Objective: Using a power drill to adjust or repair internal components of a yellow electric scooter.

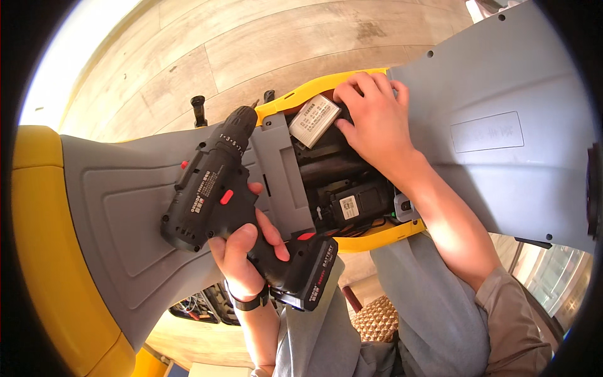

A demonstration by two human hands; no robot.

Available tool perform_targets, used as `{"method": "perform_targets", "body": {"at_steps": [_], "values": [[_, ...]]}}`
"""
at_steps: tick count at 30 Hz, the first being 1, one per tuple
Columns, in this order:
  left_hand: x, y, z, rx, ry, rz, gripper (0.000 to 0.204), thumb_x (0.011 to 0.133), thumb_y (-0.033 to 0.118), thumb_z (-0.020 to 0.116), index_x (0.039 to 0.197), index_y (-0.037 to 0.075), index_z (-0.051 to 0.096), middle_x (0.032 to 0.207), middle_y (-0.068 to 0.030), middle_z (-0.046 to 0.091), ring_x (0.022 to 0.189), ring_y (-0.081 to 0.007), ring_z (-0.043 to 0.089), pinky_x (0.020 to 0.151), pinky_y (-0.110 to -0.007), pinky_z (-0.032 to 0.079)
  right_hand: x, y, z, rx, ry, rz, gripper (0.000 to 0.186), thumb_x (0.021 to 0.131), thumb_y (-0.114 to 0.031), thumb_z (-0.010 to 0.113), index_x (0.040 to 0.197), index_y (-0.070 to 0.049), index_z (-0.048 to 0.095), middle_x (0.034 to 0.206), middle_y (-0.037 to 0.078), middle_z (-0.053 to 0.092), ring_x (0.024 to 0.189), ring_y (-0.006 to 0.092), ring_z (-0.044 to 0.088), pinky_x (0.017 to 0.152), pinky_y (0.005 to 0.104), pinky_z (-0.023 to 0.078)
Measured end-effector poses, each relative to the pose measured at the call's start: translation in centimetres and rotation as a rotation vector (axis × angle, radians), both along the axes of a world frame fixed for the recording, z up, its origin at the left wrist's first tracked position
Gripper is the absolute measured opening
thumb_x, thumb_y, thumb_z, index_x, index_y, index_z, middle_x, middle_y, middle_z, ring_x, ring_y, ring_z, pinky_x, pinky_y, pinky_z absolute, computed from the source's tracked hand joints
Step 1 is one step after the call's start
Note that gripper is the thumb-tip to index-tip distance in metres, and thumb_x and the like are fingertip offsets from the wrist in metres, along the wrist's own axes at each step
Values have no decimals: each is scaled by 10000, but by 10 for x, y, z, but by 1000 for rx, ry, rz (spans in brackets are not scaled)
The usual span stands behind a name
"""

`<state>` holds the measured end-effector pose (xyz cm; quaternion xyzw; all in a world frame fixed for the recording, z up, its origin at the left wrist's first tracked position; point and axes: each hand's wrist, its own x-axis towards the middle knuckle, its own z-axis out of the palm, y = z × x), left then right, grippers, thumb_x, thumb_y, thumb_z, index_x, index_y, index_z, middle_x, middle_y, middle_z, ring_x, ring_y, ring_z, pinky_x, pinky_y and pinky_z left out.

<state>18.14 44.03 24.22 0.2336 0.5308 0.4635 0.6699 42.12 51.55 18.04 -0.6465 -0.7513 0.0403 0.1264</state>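
My left hand [248, 254] grips a black cordless drill [213, 182] with red buttons by its handle, its chuck raised toward the upper right and its battery at the lower right. My right hand [370, 125] has its fingers bent over the far side of an open compartment [279, 169] in a grey and yellow vehicle body; what they grip, if anything, is hidden. Beside my thumb lies a silver rectangular module [314, 122] with a label. Lower in the compartment are a black boxy part [358, 204] with a square label and some dark cables.
The grey panels [509, 163] extend to both sides, with yellow trim [38, 239] at left. A wooden floor [270, 38] shows beyond. Below are an open dark case [195, 308] with tools and a woven seat [374, 320] between my legs.
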Motion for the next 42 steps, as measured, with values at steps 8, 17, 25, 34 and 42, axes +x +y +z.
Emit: {"method": "perform_targets", "body": {"at_steps": [8,17,25,34,42], "values": [[-2,-1,1,16,-5,10,664,809,268,607,1299,-151,449,614,-122,543,399,-191,510,401,-278,442,-7,-7,2,67,-94,23,344,724,-154,788,1032,-72,658,1073,48,580,1116,236,517,1006,472,344],[-3,-1,0,32,-3,6,670,818,270,608,1307,-157,442,614,-126,544,399,-191,514,402,-277,443,1,-13,-4,-9,6,46,369,701,-56,747,1061,-100,683,1189,73,567,1225,314,444,1038,525,310],[-3,1,4,13,-3,11,677,816,276,622,1310,-150,440,615,-122,542,403,-193,515,399,-280,440,-2,-13,-5,-7,30,14,316,724,-3,671,1034,-61,678,1197,86,566,1212,322,448,1037,519,314],[-3,-1,0,11,6,15,674,815,277,619,1306,-148,440,617,-121,538,402,-192,508,396,-280,439,-13,-27,20,-165,50,156,138,801,-145,673,899,-51,655,1059,100,627,1084,268,564,1000,419,386],[-1,1,5,-1,22,8,661,817,275,600,1295,-151,439,608,-106,524,396,-190,492,389,-277,421,-23,-39,-1,-308,96,357,428,922,-413,612,1017,1,665,1055,141,685,1101,274,627,1121,446,308]]}}
